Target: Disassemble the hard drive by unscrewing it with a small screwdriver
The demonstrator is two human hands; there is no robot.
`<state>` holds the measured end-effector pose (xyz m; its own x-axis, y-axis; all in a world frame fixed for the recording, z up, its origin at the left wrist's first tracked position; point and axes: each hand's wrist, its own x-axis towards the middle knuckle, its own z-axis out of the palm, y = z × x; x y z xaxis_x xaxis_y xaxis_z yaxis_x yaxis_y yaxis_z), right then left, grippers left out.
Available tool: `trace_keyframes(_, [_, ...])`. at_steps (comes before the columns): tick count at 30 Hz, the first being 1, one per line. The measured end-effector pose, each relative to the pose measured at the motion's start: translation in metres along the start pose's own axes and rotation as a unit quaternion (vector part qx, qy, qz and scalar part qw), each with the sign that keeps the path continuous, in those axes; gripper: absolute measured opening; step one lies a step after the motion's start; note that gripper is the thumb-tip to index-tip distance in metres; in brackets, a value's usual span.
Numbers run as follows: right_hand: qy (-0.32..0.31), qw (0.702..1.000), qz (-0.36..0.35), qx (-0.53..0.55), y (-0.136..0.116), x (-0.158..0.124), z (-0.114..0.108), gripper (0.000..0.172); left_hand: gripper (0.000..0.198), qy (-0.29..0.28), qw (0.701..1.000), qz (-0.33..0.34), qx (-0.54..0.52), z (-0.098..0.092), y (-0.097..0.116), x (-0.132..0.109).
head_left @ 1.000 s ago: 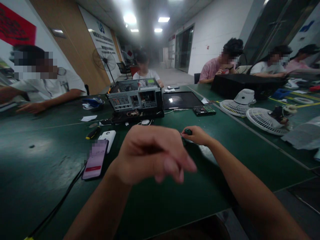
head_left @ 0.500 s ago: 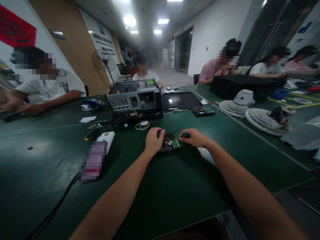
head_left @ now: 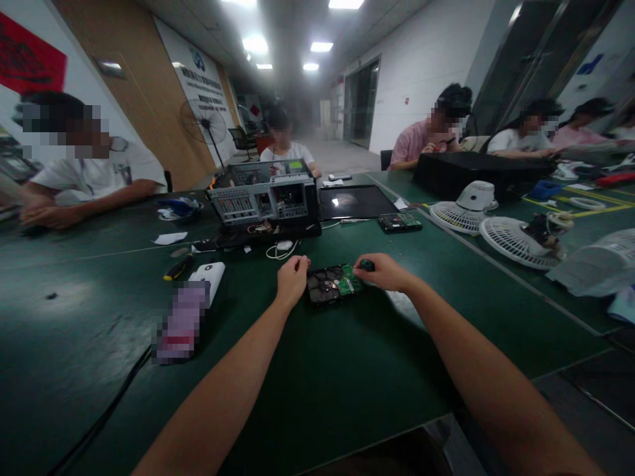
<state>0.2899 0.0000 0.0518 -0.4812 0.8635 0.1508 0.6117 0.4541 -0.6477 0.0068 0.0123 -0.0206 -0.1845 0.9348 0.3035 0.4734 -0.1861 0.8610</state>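
A hard drive (head_left: 331, 285), circuit board up, is seen lying flat on the green table (head_left: 322, 377) just below the centre of the frame. The left hand (head_left: 292, 277) is held with curled fingers against the drive's left edge; whether it grips cannot be told. The right hand (head_left: 385, 272) is closed around a dark-handled tool (head_left: 367, 265) at the drive's right edge. Above them an open computer case (head_left: 262, 198) is set, and a white device (head_left: 208, 272) is seen at left.

The hard drive (head_left: 331, 285) shows dark glossy metal and a green circuit board on the matt green table (head_left: 322, 383).
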Motion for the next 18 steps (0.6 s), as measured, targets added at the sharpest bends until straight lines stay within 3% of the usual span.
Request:
trace_keyframes(4, [0.091, 0.991, 0.027, 0.097, 0.002, 0.0, -0.008, 0.026, 0.031, 0.003, 1.0, 0.02, 0.006, 0.001, -0.001, -0.001])
trace_keyframes(6, [0.131, 0.972, 0.044, 0.19, 0.003, 0.0, -0.012, 0.03, 0.031, 0.0, 1.0, 0.016, -0.001, 0.001, 0.001, -0.001])
trace_keyframes(9, [0.175, 0.912, 0.059, 0.366, 0.003, 0.003, -0.015, 0.034, 0.039, -0.015, 1.0, 0.006, -0.006, -0.001, 0.005, -0.003])
trace_keyframes(12, [0.177, 0.843, 0.07, 0.503, 0.001, 0.005, -0.017, 0.039, 0.048, -0.036, 0.999, 0.01, 0.002, -0.003, 0.01, -0.004])
trace_keyframes(15, [0.158, 0.789, 0.067, 0.589, -0.003, 0.005, -0.019, 0.037, 0.044, -0.053, 0.998, 0.02, -0.01, -0.003, 0.013, -0.005])
trace_keyframes(18, [0.146, 0.755, 0.051, 0.638, -0.011, 0.003, -0.021, 0.03, 0.042, -0.07, 0.997, 0.027, -0.031, -0.003, 0.014, -0.006])
